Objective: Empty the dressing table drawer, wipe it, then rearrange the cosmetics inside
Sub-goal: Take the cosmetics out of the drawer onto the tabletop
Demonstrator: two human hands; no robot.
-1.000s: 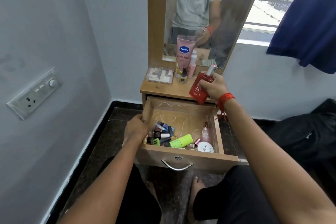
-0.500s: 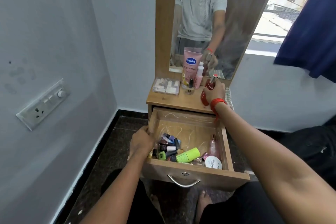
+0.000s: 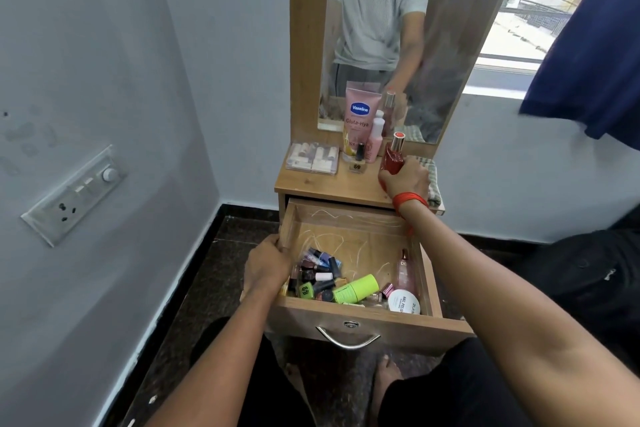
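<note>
The wooden drawer (image 3: 360, 317) of the dressing table stands pulled out. Inside lie several nail polish bottles (image 3: 318, 274), a green tube (image 3: 356, 289), a white round jar (image 3: 404, 302) and a pink bottle (image 3: 404, 270). My left hand (image 3: 266, 267) grips the drawer's left wall. My right hand (image 3: 405, 178) holds a red perfume bottle (image 3: 393, 156) upright on the table top (image 3: 322, 184), beside a pink Vaseline tube (image 3: 358, 114), a small pink bottle (image 3: 375, 140) and a clear lipstick box (image 3: 313, 158).
A mirror (image 3: 391, 28) rises behind the table top. A checked cloth (image 3: 431, 177) lies at the top's right edge. A switch panel (image 3: 74, 194) is on the left wall. A dark bag (image 3: 588, 274) sits on the floor to the right, a blue cloth (image 3: 595, 55) hangs above.
My right hand has carried the red perfume bottle from above the drawer onto the table top, beside the pink bottles. My left hand stays on the drawer's left wall.
</note>
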